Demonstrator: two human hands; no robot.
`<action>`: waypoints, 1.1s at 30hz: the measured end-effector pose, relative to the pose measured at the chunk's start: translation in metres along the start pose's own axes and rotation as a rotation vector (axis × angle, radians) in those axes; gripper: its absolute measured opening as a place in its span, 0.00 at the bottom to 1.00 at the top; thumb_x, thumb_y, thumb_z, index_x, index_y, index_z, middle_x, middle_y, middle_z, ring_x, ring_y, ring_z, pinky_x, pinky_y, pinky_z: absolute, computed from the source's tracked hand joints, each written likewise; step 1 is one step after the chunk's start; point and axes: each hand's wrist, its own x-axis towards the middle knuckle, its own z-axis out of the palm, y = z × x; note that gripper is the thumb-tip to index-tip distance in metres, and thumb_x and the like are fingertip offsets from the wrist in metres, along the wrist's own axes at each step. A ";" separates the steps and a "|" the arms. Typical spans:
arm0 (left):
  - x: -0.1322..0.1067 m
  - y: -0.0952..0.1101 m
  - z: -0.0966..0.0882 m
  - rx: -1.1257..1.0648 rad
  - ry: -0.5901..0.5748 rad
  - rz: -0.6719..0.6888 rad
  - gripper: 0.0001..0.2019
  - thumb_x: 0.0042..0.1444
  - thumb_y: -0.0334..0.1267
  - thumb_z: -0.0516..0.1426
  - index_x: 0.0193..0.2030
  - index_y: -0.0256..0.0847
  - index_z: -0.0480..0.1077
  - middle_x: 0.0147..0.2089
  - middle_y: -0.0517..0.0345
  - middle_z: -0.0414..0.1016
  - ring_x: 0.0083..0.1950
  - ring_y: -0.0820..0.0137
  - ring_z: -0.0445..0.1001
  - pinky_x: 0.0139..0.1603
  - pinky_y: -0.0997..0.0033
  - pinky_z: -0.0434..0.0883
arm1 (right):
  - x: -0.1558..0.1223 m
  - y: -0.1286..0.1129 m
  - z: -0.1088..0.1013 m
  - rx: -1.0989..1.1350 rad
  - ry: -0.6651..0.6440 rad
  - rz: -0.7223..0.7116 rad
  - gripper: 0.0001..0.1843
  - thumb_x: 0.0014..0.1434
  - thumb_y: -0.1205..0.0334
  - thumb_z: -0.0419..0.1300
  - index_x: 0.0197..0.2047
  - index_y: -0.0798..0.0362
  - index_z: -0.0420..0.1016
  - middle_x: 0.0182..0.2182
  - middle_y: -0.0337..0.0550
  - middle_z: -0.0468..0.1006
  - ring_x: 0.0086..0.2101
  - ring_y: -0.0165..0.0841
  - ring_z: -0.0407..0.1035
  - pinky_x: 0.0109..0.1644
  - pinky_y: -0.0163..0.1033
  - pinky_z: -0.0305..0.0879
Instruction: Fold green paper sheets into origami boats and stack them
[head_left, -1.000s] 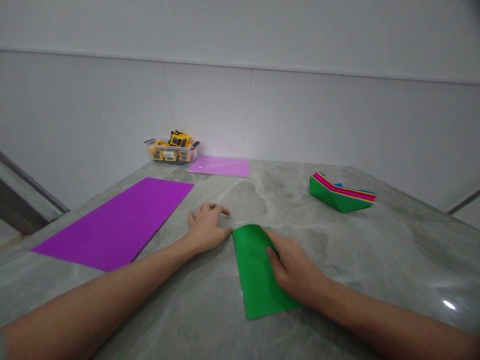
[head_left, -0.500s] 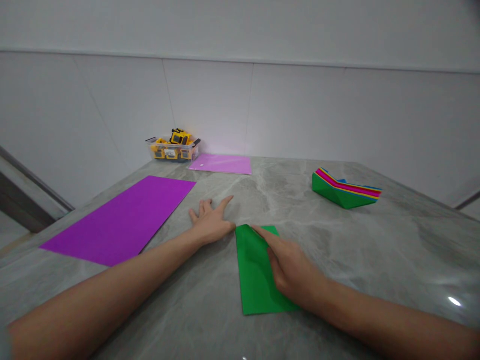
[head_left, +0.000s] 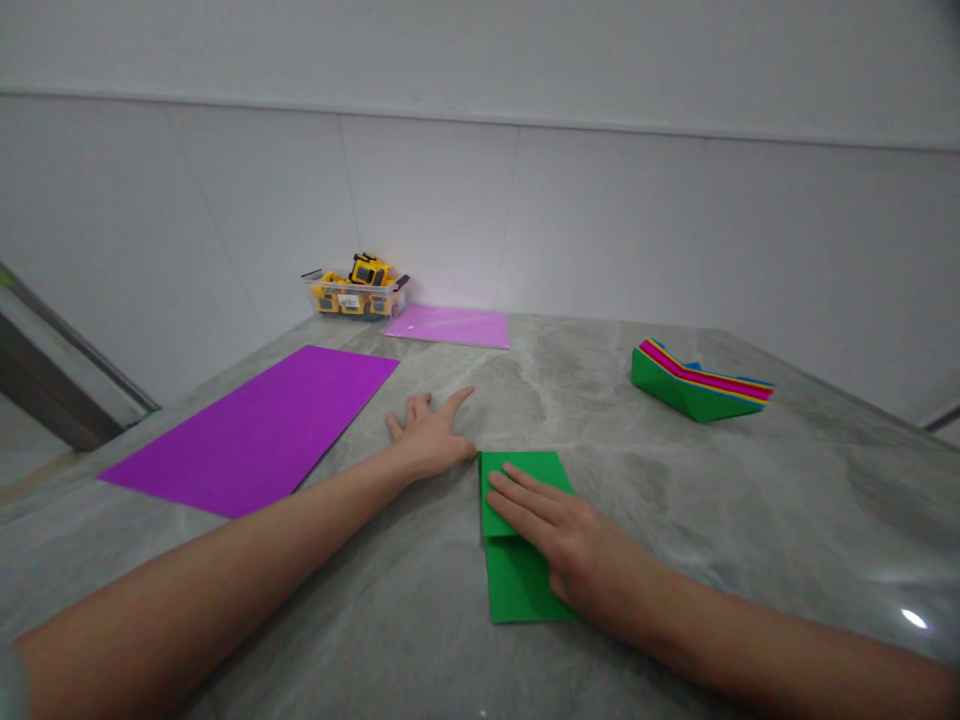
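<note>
A green sheet of paper (head_left: 517,590) lies on the table in front of me, its far part folded over toward me as a flap. My right hand (head_left: 566,525) rests flat on that flap, fingers stretched out and pointing left. My left hand (head_left: 433,440) is on the table just left of the paper, fingers spread, its thumb tip at the paper's far left corner. Part of the green paper's right side is hidden under my right hand.
A purple sheet (head_left: 262,430) lies to the left. At the back stand a clear plastic box (head_left: 352,298) of yellow toy vehicles and a pack of pink-lilac paper (head_left: 450,326). A folded paper boat (head_left: 697,390), green with coloured stripes, sits at the right on the grey marbled table (head_left: 750,530).
The green paper's raised flap now lies flat. My right hand has gone from gripping its edge to lying flat on the fold. My left hand keeps its place by the corner.
</note>
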 end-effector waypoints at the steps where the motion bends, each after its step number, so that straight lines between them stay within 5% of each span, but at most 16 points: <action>1: 0.000 0.000 0.000 0.001 0.000 0.001 0.43 0.45 0.47 0.59 0.69 0.65 0.47 0.71 0.47 0.49 0.73 0.43 0.41 0.63 0.30 0.40 | 0.000 0.001 0.001 -0.002 0.025 -0.007 0.45 0.38 0.84 0.45 0.63 0.66 0.63 0.63 0.58 0.63 0.64 0.43 0.52 0.64 0.49 0.61; 6: 0.000 -0.001 0.002 0.006 -0.007 0.013 0.40 0.46 0.50 0.59 0.67 0.66 0.52 0.72 0.49 0.48 0.73 0.41 0.39 0.63 0.29 0.39 | 0.003 0.002 0.002 -0.053 0.206 -0.037 0.31 0.47 0.84 0.45 0.53 0.67 0.71 0.53 0.60 0.75 0.56 0.42 0.68 0.58 0.46 0.70; 10: -0.003 -0.001 0.001 0.012 -0.020 0.040 0.39 0.46 0.54 0.59 0.66 0.66 0.54 0.72 0.48 0.46 0.72 0.39 0.37 0.62 0.27 0.38 | 0.006 -0.004 0.000 -0.078 0.217 0.049 0.23 0.50 0.83 0.44 0.45 0.65 0.72 0.51 0.66 0.75 0.52 0.46 0.71 0.52 0.48 0.74; 17: -0.005 -0.001 -0.004 0.021 -0.076 0.043 0.38 0.47 0.53 0.58 0.67 0.65 0.53 0.73 0.48 0.45 0.73 0.40 0.32 0.62 0.27 0.37 | 0.005 -0.005 0.001 -0.006 0.151 0.139 0.25 0.51 0.83 0.44 0.48 0.57 0.68 0.57 0.60 0.71 0.57 0.44 0.67 0.54 0.50 0.73; 33: -0.005 0.005 -0.007 0.044 -0.091 -0.004 0.38 0.47 0.52 0.58 0.67 0.64 0.53 0.73 0.48 0.44 0.73 0.40 0.34 0.63 0.29 0.38 | 0.008 -0.008 -0.003 0.014 0.165 0.152 0.24 0.53 0.84 0.47 0.48 0.56 0.71 0.56 0.58 0.72 0.56 0.46 0.67 0.57 0.47 0.71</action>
